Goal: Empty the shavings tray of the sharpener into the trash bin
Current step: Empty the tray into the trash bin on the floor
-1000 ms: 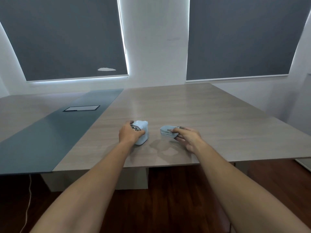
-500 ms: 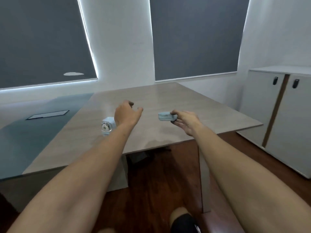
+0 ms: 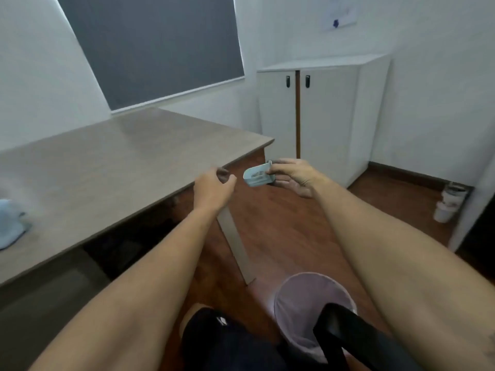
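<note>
My right hand pinches the small light-blue shavings tray by its end, holding it in the air off the table's corner; shavings show inside it. My left hand hovers beside it over the table edge, holding nothing, fingers loosely curled. The light-blue sharpener rests blurred at the far left on the table. A pinkish mesh trash bin stands on the floor below my right forearm, partly covered by a black chair arm.
A white two-door cabinet stands beyond the table corner. Stacked white cups sit on the wooden floor at right. The table leg comes down just left of the bin. My knee in dark shorts is at the bottom.
The view has swung right and down, away from the table. My right hand carried the tray off the table's edge. My left hand let go of the sharpener, which stays on the table.
</note>
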### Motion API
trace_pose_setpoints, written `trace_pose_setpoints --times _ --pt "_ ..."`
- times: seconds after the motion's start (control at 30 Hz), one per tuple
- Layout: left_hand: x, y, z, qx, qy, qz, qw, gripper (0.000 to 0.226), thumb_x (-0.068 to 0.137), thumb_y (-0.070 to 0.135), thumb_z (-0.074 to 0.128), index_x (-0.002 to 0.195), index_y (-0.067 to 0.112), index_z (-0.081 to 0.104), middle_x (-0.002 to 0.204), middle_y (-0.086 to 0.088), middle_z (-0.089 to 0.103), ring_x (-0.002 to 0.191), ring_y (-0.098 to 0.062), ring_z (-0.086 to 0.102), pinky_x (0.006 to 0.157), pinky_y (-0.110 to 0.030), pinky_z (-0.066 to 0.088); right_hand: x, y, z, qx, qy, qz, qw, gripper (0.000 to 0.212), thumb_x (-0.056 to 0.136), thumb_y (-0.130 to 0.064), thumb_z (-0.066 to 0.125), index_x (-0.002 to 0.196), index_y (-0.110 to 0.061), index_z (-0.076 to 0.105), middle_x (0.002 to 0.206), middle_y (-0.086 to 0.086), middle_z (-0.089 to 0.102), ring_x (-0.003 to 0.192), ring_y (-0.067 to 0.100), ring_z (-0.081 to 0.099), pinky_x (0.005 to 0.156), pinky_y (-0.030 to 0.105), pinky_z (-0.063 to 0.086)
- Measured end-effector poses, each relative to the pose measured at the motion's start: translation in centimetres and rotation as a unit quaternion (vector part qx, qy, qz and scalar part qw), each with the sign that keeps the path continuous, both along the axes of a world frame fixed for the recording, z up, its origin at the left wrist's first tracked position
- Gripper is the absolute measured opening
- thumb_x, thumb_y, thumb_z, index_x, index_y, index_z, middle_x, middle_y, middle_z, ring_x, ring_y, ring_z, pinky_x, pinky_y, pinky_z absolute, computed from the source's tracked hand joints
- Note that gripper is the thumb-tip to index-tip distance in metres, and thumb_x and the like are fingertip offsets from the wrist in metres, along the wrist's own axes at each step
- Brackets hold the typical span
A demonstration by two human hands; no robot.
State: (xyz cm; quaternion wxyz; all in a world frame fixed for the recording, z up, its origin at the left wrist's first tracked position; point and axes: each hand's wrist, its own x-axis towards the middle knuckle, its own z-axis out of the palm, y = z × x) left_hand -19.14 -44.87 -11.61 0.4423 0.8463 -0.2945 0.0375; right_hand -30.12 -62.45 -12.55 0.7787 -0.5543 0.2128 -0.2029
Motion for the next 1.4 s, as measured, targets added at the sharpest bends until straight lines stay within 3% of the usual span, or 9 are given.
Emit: trace_pose_setpoints --times 0.17,0.47,0.57,0.73,0.83,0.97,1.07,1.17,1.4 --pt "-3.0 -5.2 -8.4 0.067 0.06 -0.071 0.993 0.034 0.085 0.034 0.061 0.113 0.015 0.068 0.093 0.002 0.067 0.101 -0.017 0.056 0.087 -0.028 0.045 -5.3 -4.7 -6.9 0.038 0.061 -0.034 0.997 0.039 0.078 0.009 0.071 0.114 -0.003 0.065 0.096 0.015 0.073 0.08 0.021 0.075 0.068 0.027 0.06" --pt "-5.5 -10.2 -25.8 0.213 0.195 -0.109 0.951 0.055 0.084 0.03 0.068 0.134 0.011 0.056 0.134 -0.014 0.059 0.122 -0.03 0.055 0.101 -0.036 0.044 -9.8 -8.3 -22.4 0.081 0.224 -0.045 0.97 0.043 0.079 0.015 0.069 0.12 0.003 0.06 0.109 0.018 0.066 0.101 0.028 0.066 0.075 0.031 0.057" --pt "-6.1 -10.1 -31.0 0.248 0.226 -0.102 0.937 0.065 0.084 0.033 0.069 0.142 0.011 0.047 0.144 -0.015 0.048 0.132 -0.032 0.046 0.105 -0.034 0.037 -10.0 -8.4 -27.2 0.055 0.302 -0.029 0.951 0.04 0.079 0.013 0.069 0.116 0.002 0.061 0.096 0.011 0.068 0.084 0.02 0.068 0.058 0.022 0.058" --pt "-6.8 -8.2 -37.3 0.294 0.267 -0.057 0.916 0.073 0.084 0.028 0.066 0.149 0.019 0.034 0.151 -0.017 0.038 0.136 -0.036 0.039 0.108 -0.037 0.035 -9.6 -7.4 -33.6 0.012 0.404 0.01 0.915 0.038 0.075 0.011 0.075 0.11 0.001 0.063 0.084 0.006 0.068 0.067 0.012 0.067 0.051 0.017 0.055" --pt "-6.9 -6.3 -39.7 0.303 0.288 -0.047 0.907 0.073 0.087 0.024 0.063 0.151 0.026 0.028 0.149 -0.015 0.038 0.131 -0.037 0.044 0.105 -0.04 0.038 -8.9 -6.6 -37.0 -0.09 0.467 0.056 0.878 0.038 0.073 0.001 0.079 0.109 0.008 0.067 0.081 0.008 0.066 0.066 0.013 0.064 0.061 0.023 0.056" --pt "-6.8 -4.2 -41.7 0.292 0.314 -0.05 0.902 0.073 0.089 0.024 0.06 0.152 0.032 0.024 0.148 -0.014 0.041 0.129 -0.038 0.048 0.103 -0.042 0.04 -8.1 -5.7 -39.4 -0.257 0.563 0.133 0.774 0.038 0.067 -0.041 0.075 0.08 -0.005 0.074 0.081 0.009 0.074 0.081 0.024 0.071 0.078 0.036 0.057" --pt "-6.7 -4.0 -42.5 0.283 0.325 -0.06 0.9 0.07 0.09 0.021 0.057 0.151 0.033 0.026 0.142 -0.015 0.047 0.127 -0.038 0.049 0.102 -0.042 0.041 -7.8 -5.2 -40.8 -0.314 0.616 0.161 0.704 0.077 0.061 -0.071 0.055 0.097 -0.005 0.072 0.103 0.016 0.073 0.098 0.031 0.068 0.086 0.036 0.053" --pt "-7.1 -4.2 -42.6 0.266 0.324 -0.064 0.905 0.067 0.088 0.016 0.053 0.147 0.038 0.032 0.135 -0.012 0.053 0.121 -0.038 0.053 0.101 -0.043 0.045 -7.6 -4.6 -41.3 -0.343 0.645 0.141 0.668 0.081 0.075 -0.066 0.058 0.125 -0.002 0.062 0.13 0.022 0.062 0.121 0.034 0.059 0.098 0.036 0.046" --pt "-7.3 -4.4 -42.8 0.242 0.324 -0.057 0.913 0.069 0.084 0.006 0.051 0.145 0.036 0.039 0.132 -0.012 0.059 0.119 -0.036 0.056 0.1 -0.042 0.048 -7.3 -4.2 -42.1 -0.369 0.656 0.121 0.647 0.074 0.083 -0.058 0.059 0.129 0.0 0.056 0.133 0.022 0.06 0.124 0.035 0.056 0.099 0.037 0.044"
